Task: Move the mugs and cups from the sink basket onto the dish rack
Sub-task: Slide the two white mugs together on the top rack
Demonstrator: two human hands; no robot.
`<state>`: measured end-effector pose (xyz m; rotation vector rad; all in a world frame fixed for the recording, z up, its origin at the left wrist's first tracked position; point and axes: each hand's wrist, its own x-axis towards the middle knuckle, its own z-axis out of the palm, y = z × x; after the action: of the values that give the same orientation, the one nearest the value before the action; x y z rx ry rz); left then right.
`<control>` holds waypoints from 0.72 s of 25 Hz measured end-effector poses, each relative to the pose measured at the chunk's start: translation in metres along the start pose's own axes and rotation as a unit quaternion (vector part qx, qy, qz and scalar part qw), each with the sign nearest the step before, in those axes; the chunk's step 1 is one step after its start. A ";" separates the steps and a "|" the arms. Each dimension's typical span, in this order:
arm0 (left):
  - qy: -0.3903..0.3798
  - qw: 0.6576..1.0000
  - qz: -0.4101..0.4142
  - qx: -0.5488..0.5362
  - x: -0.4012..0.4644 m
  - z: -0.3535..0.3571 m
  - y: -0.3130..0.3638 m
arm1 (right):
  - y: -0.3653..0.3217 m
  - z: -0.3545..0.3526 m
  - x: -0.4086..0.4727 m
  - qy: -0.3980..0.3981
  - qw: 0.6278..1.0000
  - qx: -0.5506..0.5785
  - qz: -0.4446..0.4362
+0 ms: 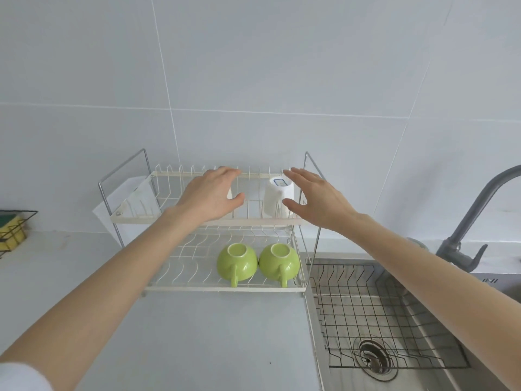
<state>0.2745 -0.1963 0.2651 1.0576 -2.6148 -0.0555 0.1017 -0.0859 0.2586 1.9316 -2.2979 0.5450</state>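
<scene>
A cream two-tier dish rack stands on the counter against the wall. Two green mugs rest upside down on its lower tier, handles toward me. A white cup stands upside down at the right of the upper tier. My right hand hovers just right of it, fingers spread, holding nothing. My left hand curls over a second white cup on the upper tier, and only a sliver of that cup shows. The black wire sink basket has no cups in it.
The steel sink with its drain lies right of the rack. A grey faucet rises at the far right. A black wire holder with yellow sponges sits at the left edge. The grey counter stretches in front of the rack.
</scene>
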 end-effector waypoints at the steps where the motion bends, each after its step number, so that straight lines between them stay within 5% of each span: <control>1: -0.006 1.000 -0.002 0.002 0.007 -0.001 -0.004 | 0.001 -0.001 0.008 -0.007 1.000 -0.001 0.007; 18: -0.121 0.985 -0.092 -0.077 0.078 0.029 -0.069 | 0.018 0.024 0.100 -0.195 0.978 0.003 0.068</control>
<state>0.2591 -0.3021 0.2484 1.3044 -2.6580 -0.4474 0.0681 -0.1852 0.2618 2.0485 -2.6756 0.1908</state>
